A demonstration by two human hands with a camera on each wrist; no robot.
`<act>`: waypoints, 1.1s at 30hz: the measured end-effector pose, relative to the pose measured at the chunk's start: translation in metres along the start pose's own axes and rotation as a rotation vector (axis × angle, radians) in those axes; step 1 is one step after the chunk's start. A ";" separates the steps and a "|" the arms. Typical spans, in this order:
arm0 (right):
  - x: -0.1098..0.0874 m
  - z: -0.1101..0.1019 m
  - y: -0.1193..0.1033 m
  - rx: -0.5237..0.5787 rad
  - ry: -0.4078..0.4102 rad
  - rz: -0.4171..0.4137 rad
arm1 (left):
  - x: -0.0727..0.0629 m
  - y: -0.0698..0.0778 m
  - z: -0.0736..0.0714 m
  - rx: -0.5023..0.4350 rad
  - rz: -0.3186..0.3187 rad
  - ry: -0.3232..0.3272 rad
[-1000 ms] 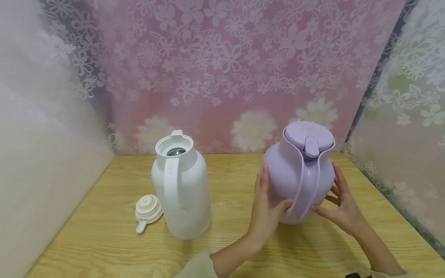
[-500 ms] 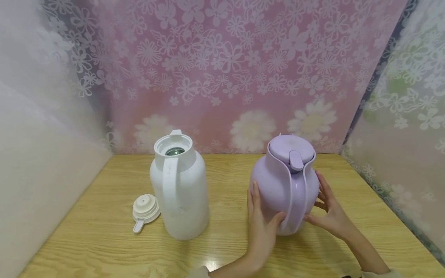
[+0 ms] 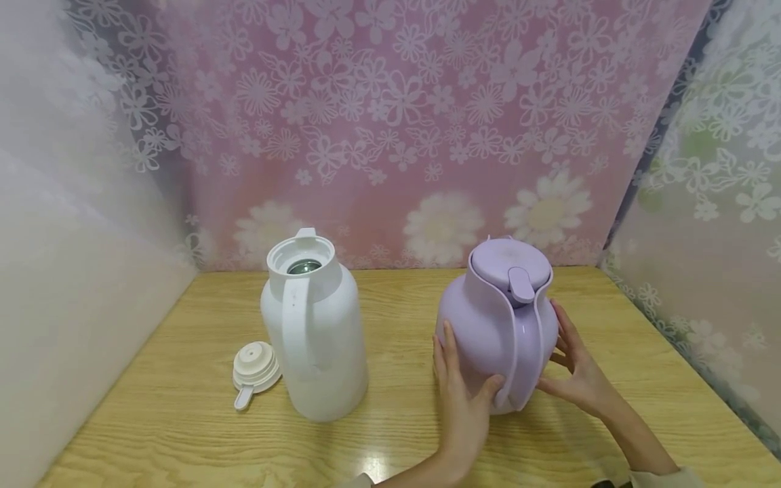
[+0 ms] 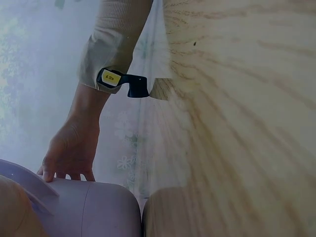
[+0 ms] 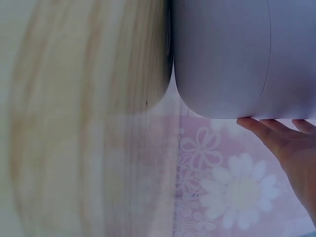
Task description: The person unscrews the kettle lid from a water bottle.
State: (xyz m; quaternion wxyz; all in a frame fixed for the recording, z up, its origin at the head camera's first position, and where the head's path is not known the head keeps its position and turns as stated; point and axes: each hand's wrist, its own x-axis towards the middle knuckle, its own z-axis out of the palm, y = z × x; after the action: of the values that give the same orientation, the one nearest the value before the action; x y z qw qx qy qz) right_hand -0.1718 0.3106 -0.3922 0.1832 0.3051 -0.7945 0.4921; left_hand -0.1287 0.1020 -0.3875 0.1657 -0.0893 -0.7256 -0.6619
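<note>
A rounded lilac thermos jug (image 3: 482, 325) with a lid stands upright on the wooden table, its handle facing the wearer. My left hand (image 3: 462, 407) lies against its left side with long, straight fingers, the thumb at the handle. On the jug's other side, my right hand (image 3: 579, 379) touches the body with extended fingertips. The right wrist view shows these fingertips (image 5: 256, 126) against the jug's smooth wall (image 5: 222, 59). In the left wrist view, the jug's base (image 4: 111, 212) meets its reflection on the tabletop, and the right hand (image 4: 71, 148) reaches its far side.
To the left stands a white thermos jug (image 3: 323, 339) without a lid, its mirrored inside showing. Its cream stopper (image 3: 256, 369) lies beside it on the wooden table (image 3: 183, 434). Flowered curtains (image 3: 390, 135) close off the back and sides.
Both hands and the lilac thermos jug have moved left and nearer the wearer since one second ago. Over the last half second, the jug has turned slightly. The white jug has stayed put.
</note>
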 end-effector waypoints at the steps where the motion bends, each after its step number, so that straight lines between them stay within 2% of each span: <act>1: 0.000 -0.001 0.000 -0.002 -0.009 0.000 | 0.000 0.000 0.000 0.002 -0.003 0.000; 6: 0.000 -0.004 0.002 0.020 -0.054 -0.018 | -0.001 0.001 0.003 0.001 -0.001 0.002; 14: -0.001 -0.007 0.008 0.082 -0.068 -0.041 | -0.003 0.001 0.007 -0.014 -0.043 -0.006; 17: -0.001 -0.007 0.011 0.101 -0.071 -0.043 | -0.003 0.001 0.008 -0.007 -0.037 0.008; 24: -0.002 -0.007 0.014 0.095 -0.078 -0.016 | -0.003 -0.001 0.009 -0.010 0.029 0.039; 33: -0.003 -0.008 0.014 0.098 -0.088 -0.015 | -0.003 -0.004 0.010 -0.079 0.018 0.012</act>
State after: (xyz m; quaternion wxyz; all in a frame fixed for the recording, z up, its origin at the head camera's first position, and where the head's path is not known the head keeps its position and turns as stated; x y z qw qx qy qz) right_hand -0.1786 0.3232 -0.3997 0.1366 0.3409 -0.7744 0.5151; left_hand -0.1288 0.1115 -0.3931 0.1724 -0.0986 -0.6969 -0.6891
